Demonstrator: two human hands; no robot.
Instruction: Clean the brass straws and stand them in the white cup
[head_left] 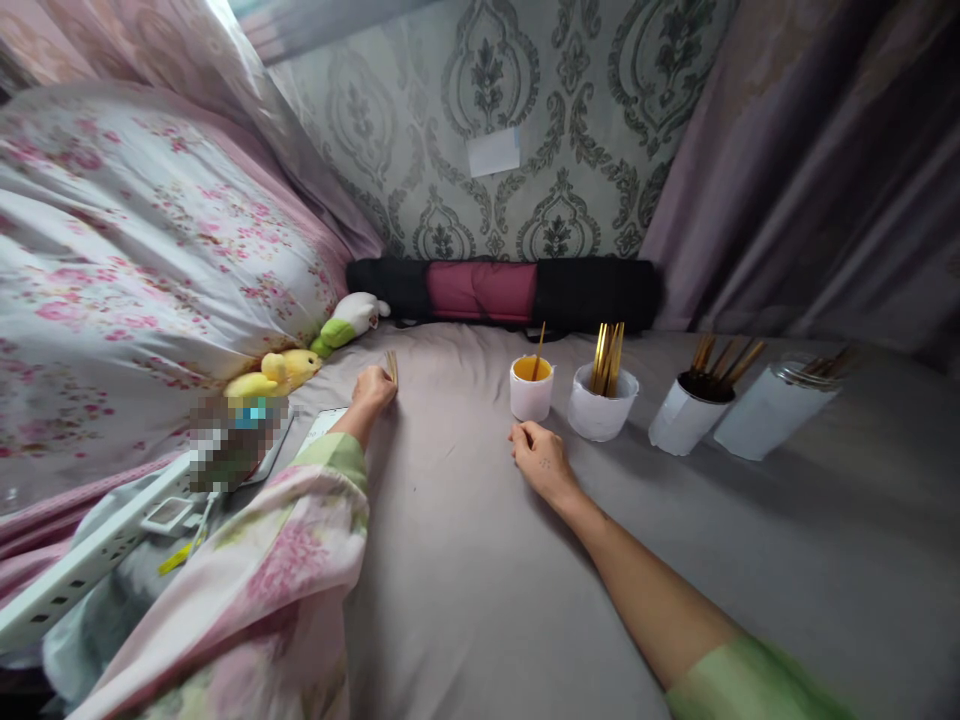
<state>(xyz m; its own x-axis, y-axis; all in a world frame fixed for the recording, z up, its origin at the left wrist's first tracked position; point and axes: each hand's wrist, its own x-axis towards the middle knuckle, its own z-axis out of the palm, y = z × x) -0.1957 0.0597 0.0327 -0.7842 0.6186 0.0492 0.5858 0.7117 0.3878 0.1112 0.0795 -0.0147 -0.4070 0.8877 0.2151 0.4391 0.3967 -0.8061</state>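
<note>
My left hand (373, 388) is closed around a small bundle of thin golden sticks (392, 367), whose tips stick up beyond the fingers. It is low over the grey bedsheet (442, 560). My right hand (541, 462) is curled shut, with nothing visible sticking out of it. Just beyond its knuckles stands a small white-wrapped cup (531, 400), yellow inside, with one golden stick (538, 350) leaning in it. To the right is a wider white cup (600, 415) with a bunch of golden sticks (607, 360) upright in it.
Farther right are a white-wrapped can (679, 425) and a white-wrapped jar (769, 415), both holding sticks. A black and maroon roll (480, 290) lies along the wall. Plush toys (289, 368), a phone (324, 425) and a white power strip (97, 540) lie at left.
</note>
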